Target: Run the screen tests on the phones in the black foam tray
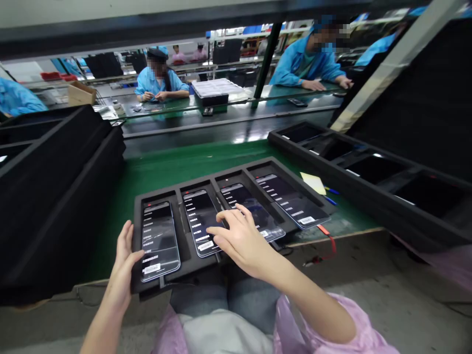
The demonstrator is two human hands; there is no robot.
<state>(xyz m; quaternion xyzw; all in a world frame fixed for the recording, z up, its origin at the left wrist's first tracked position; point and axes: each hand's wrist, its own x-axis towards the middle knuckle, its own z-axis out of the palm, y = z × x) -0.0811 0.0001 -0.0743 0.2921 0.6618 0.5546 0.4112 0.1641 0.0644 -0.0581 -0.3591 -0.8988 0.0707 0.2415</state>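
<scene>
Single head-worn view, looking from above wearer's lap (201,297), facing forward and down across green bench (177,164); left hand (123,263), right hand (239,238) and phone tray (184,226) near, co-worker in blue (165,86) far off, toward top.

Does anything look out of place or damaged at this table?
Two things look slightly odd. The near side of the black tray juts past the green table's front edge, and to its right a red cord dangles over that edge, as if left loose. I see no spill or obvious damage.
</scene>
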